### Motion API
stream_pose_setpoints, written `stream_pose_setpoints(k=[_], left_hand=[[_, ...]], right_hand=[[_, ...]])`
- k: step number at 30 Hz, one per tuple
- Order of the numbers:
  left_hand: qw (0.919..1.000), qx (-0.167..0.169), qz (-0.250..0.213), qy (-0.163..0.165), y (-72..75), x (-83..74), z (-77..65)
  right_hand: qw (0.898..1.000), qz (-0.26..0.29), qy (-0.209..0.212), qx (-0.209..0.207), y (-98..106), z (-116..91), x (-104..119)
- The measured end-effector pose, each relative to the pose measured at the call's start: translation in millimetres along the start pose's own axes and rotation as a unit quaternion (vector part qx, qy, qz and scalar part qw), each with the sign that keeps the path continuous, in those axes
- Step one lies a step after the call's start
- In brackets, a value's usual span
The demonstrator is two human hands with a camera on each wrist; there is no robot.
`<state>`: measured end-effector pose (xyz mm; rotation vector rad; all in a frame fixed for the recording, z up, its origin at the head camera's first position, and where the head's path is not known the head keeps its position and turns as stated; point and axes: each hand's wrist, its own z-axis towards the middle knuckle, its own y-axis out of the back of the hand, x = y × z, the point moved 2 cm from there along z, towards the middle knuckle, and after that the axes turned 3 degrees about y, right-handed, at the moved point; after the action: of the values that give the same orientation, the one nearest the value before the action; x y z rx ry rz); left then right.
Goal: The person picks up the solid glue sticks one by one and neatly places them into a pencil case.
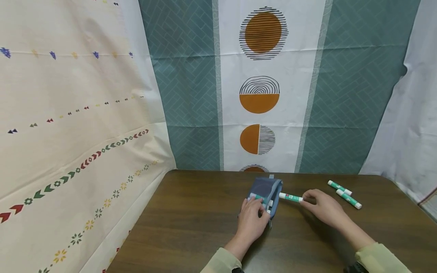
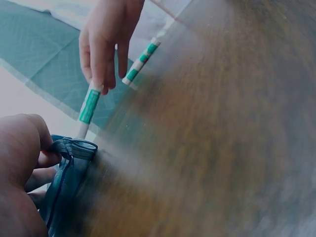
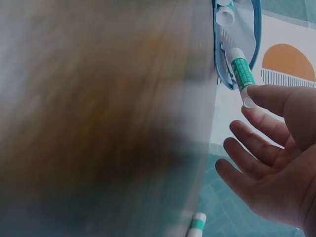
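A blue zip pouch (image 1: 261, 185) with a see-through side lies on the table, its opening facing right. My left hand (image 1: 252, 219) grips the pouch near its opening, fingers curled at the edge in the left wrist view. Between thumb and index finger, my right hand (image 1: 322, 207) pinches the end of a green and white glue stick (image 1: 291, 197). Its far end points into the pouch mouth in the right wrist view, where the blue zip edge (image 3: 257, 29) surrounds it. Another white-ended stick (image 3: 225, 16) shows inside the pouch.
Two more green and white glue sticks (image 1: 349, 199) lie side by side on the brown wooden table (image 1: 191, 212), beyond my right hand. Patterned cloths (image 1: 186, 94) hang behind the table and along its sides.
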<state>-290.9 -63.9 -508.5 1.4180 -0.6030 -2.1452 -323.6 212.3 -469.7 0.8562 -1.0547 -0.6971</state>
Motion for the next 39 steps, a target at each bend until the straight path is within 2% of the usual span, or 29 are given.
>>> stream_pose_setpoints(k=[23, 39], left_hand=[[0.9998, 0.014, 0.004, 0.014, -1.9, 0.5, 2.2], [0.9998, 0.018, 0.006, 0.012, -1.4, 2.1, 1.5]], right_hand=[[0.999, 0.028, -0.015, 0.033, -31, 35, 20], [0.997, 0.036, 0.0, 0.065, -47, 51, 32]])
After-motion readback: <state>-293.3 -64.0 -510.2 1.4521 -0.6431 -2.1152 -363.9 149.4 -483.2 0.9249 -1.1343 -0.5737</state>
